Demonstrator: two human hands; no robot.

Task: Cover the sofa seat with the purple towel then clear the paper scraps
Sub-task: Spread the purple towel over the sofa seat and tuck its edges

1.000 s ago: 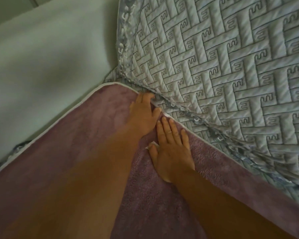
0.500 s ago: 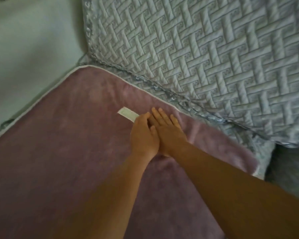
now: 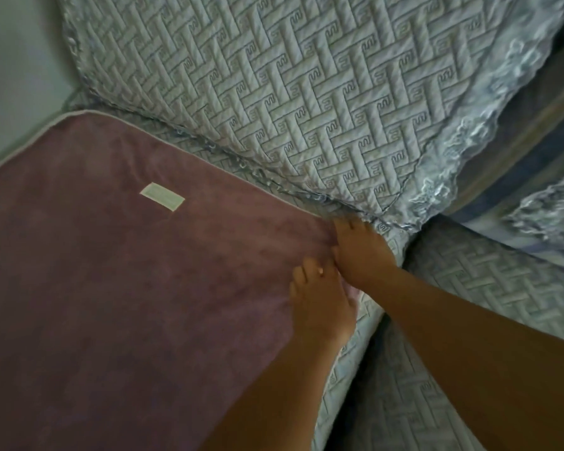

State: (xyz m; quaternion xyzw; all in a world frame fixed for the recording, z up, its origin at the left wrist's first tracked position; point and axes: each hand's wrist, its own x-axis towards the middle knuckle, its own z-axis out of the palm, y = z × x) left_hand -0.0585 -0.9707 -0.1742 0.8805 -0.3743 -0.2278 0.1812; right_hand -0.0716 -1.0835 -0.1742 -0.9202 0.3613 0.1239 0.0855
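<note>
The single head camera is looking steeply down from above the purple towel [image 3: 118, 288], facing toward the quilted backrest cushion [image 3: 306, 102] beyond it, sitting close enough that both forearms are entering from the lower edge, nearer than the towel.

Sofa seat [image 3: 349, 379] covered by purple towel [image 3: 127, 304], spread to back edge; paper scrap [image 3: 162, 196] laid on towel near back edge.

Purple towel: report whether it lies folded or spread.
Spread: the purple towel lies flat in one layer across the seat, its pale edge running along the quilted back cushion.
</note>
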